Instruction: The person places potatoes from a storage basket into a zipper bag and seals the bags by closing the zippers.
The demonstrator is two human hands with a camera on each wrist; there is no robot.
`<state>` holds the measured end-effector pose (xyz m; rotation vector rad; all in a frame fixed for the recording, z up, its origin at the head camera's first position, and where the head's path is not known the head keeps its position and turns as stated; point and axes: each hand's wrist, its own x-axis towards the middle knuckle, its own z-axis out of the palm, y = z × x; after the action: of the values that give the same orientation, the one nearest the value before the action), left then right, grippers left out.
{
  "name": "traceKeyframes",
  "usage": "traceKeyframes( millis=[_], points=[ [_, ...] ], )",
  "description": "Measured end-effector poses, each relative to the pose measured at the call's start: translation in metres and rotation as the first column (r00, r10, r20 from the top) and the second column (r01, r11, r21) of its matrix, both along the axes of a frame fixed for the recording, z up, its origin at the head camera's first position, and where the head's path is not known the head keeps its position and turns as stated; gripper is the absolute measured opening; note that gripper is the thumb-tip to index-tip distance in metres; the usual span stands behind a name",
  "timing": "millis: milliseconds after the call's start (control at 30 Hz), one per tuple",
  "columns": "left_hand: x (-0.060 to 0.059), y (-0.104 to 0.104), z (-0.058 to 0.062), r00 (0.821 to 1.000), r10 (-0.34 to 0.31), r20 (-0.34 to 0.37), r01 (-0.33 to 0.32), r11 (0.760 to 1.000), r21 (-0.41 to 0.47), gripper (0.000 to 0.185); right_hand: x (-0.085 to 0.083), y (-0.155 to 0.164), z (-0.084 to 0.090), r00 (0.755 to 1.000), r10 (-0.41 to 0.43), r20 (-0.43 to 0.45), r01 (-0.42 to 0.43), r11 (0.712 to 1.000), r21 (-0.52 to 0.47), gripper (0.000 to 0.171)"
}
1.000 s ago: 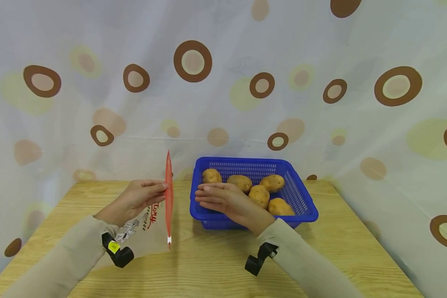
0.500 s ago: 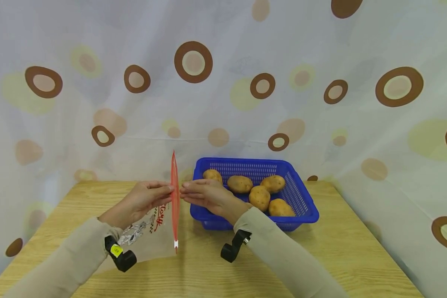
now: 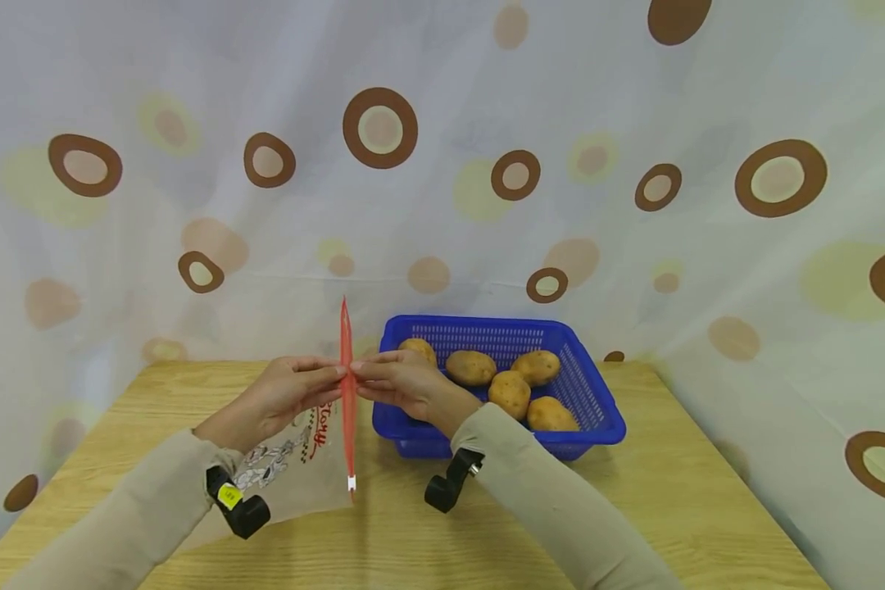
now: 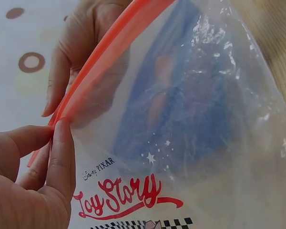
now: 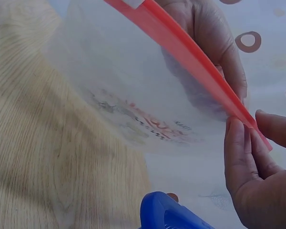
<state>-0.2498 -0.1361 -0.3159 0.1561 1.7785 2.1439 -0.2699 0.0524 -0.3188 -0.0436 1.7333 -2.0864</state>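
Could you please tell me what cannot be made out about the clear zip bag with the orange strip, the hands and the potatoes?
- Clear plastic zip bag: head view shows its orange strip edge-on; open or sealed unclear.
- Left hand: left wrist frame edge crops it.
- Right hand: right wrist view crops it.
- Potatoes: right hand covers part of the blue plastic basket; count uncertain.
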Motion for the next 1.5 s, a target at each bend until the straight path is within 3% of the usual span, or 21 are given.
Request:
traceKeyframes(
  millis=[200, 433, 567, 667, 800, 933, 1167, 1333, 1500],
  points=[
    [-0.001, 0.001, 0.002, 1.000, -0.008, -0.006, 0.008, 1.000, -0.024, 0.033, 0.000, 0.000, 0.002, 1.000, -0.006, -0.006, 0.006, 1.000, -0.015, 0.021],
    [0.002, -0.004, 0.014, 1.000, -0.005, -0.026, 0.003, 0.998, -0.056, 0.033, -0.001, 0.004, 0.009, 0.997, -0.019, -0.069, 0.023, 0.999, 0.050, 0.024],
    [0.003, -0.011, 0.024, 0.999, 0.009, -0.042, -0.013, 0.997, -0.082, 0.029, -0.002, 0.008, 0.015, 0.994, -0.058, -0.097, 0.069, 0.991, 0.112, 0.014],
    [0.003, -0.018, 0.032, 0.998, 0.004, -0.059, -0.011, 0.993, -0.114, 0.017, -0.004, 0.009, 0.019, 0.991, -0.092, -0.100, 0.104, 0.987, 0.120, 0.003],
    [0.003, -0.028, 0.039, 0.996, -0.011, -0.093, -0.006, 0.983, -0.185, 0.014, -0.006, 0.009, 0.024, 0.990, -0.109, -0.090, 0.120, 0.986, 0.119, 0.011],
    [0.005, -0.034, 0.044, 0.992, -0.028, -0.124, -0.006, 0.965, -0.261, 0.029, -0.007, 0.013, 0.027, 0.991, -0.103, -0.086, 0.113, 0.985, 0.127, 0.002],
    [0.002, -0.038, 0.049, 0.991, -0.050, -0.126, 0.006, 0.945, -0.326, 0.027, -0.012, 0.026, 0.028, 0.990, -0.108, -0.092, 0.120, 0.983, 0.140, 0.018],
    [0.000, -0.046, 0.049, 0.983, -0.073, -0.167, -0.012, 0.889, -0.458, 0.027, -0.014, 0.037, 0.028, 0.989, -0.102, -0.105, 0.119, 0.977, 0.175, 0.013],
    [-0.001, -0.062, 0.053, 0.959, -0.087, -0.270, -0.104, 0.778, -0.620, 0.032, -0.017, 0.050, 0.030, 0.986, -0.088, -0.142, 0.119, 0.966, 0.228, 0.017]
  ],
)
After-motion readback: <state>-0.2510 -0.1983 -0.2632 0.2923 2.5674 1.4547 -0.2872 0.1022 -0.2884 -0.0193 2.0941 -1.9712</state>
